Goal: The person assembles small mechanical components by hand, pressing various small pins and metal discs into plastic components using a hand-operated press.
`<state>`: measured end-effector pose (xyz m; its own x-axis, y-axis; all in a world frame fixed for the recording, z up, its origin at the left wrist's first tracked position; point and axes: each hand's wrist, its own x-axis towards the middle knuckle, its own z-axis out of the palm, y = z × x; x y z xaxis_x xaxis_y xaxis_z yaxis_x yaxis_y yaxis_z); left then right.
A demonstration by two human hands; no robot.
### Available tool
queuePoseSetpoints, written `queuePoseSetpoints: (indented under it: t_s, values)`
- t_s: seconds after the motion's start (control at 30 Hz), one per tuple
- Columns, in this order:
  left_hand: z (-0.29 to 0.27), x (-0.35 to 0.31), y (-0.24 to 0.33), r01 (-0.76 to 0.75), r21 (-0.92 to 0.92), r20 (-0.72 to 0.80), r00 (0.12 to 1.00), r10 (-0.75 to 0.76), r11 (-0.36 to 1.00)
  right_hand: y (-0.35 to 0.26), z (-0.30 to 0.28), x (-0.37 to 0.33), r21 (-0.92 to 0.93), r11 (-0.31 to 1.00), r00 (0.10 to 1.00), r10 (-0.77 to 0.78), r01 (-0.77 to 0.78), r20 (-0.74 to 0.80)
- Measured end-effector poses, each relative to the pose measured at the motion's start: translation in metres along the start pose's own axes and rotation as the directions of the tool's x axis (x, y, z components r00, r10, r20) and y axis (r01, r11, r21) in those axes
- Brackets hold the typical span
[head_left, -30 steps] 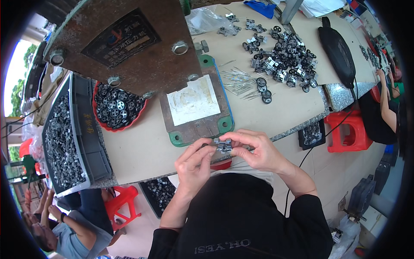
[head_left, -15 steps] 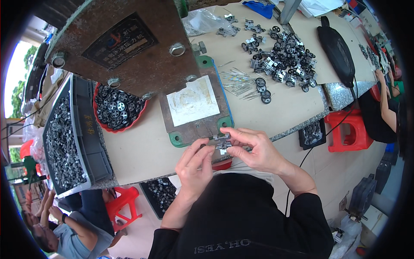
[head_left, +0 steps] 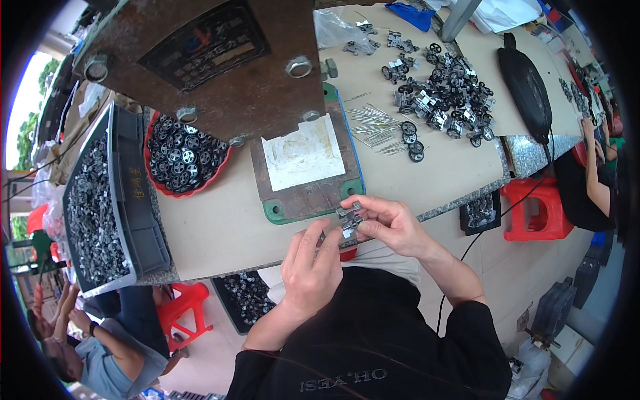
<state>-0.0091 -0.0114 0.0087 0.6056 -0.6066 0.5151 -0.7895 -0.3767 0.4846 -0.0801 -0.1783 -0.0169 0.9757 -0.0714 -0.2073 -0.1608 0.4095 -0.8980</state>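
Between the thumb and fingers of my right hand (head_left: 401, 232) is a small silver-and-dark chassis part (head_left: 349, 219), held just off the near edge of the press base. My left hand (head_left: 311, 270) is at its left side, fingers bent and close together. Something small and dark shows between those fingertips, too hidden to name. Beyond both hands lies the press's green-edged base plate (head_left: 303, 203), with a stained white sheet (head_left: 305, 155) on it. The brown metal press body (head_left: 207, 73) rises over its far left part.
Black wheels fill a red bowl (head_left: 224, 165) at left, beside a grey crate (head_left: 155, 230) of small dark parts. Thin metal rods (head_left: 379, 127) and piled wheeled chassis (head_left: 443, 93) lie at right, near a black pouch (head_left: 525, 83). Red stools (head_left: 543, 210) and other people flank the table.
My left hand has shifted slightly right, its fingers nearer the chassis part. The part has tilted in my right hand. The whole view has moved a little.
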Motion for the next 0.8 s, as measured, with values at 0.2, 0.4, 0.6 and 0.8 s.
queuePoseSetpoints:
  t_s: [0.2, 0.4, 0.6, 0.8]
  values:
    - [-0.001, 0.0, 0.003, 0.044, 0.006, 0.005, 0.999, -0.044, 0.999, 0.003, 0.001, 0.001, -0.115, 0.992, 0.998, -0.058, 0.055, -0.02]
    - [-0.003, 0.002, 0.011, 0.079, 0.011, 0.029, 0.996, -0.079, 0.997, 0.011, -0.004, -0.001, -0.148, 0.981, 0.991, -0.13, 0.127, -0.015]
    - [-0.001, -0.001, 0.002, 0.038, -0.002, 0.024, 0.999, -0.038, 0.999, -0.002, 0.0, 0.001, -0.072, 0.997, 0.999, 0.033, -0.032, 0.013]
    - [-0.009, 0.001, 0.01, 0.122, -0.022, 0.095, 0.988, -0.12, 0.992, 0.009, -0.004, 0.0, -0.427, 0.88, 0.974, -0.224, 0.209, 0.015]
